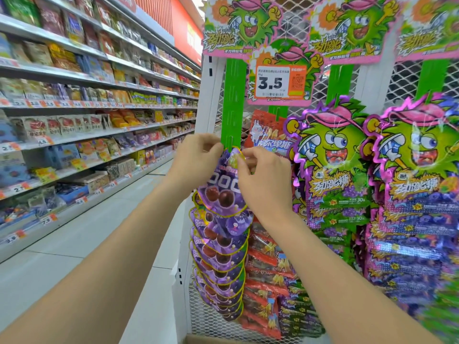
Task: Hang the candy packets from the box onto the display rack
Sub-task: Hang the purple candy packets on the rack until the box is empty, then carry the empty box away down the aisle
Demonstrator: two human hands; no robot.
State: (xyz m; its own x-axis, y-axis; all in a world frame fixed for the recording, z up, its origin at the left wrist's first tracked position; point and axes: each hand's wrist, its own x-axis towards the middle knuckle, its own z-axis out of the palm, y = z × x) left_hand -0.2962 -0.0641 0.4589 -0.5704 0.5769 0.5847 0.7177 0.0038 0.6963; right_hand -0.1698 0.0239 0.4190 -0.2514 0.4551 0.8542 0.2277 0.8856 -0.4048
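Now we have both hands up at the green hanging strip (232,103) on the white display rack (211,100). Our left hand (196,157) and right hand (263,177) each pinch the top edge of a purple candy packet (221,187), fingers closed on it, right at the strip's lower end (matching purple packets (218,269) overlap in a column below). A box (198,340) edge shows at the bottom.

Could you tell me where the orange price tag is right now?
The orange price tag hangs upper centre on the rack, right of the green strip, above both hands.
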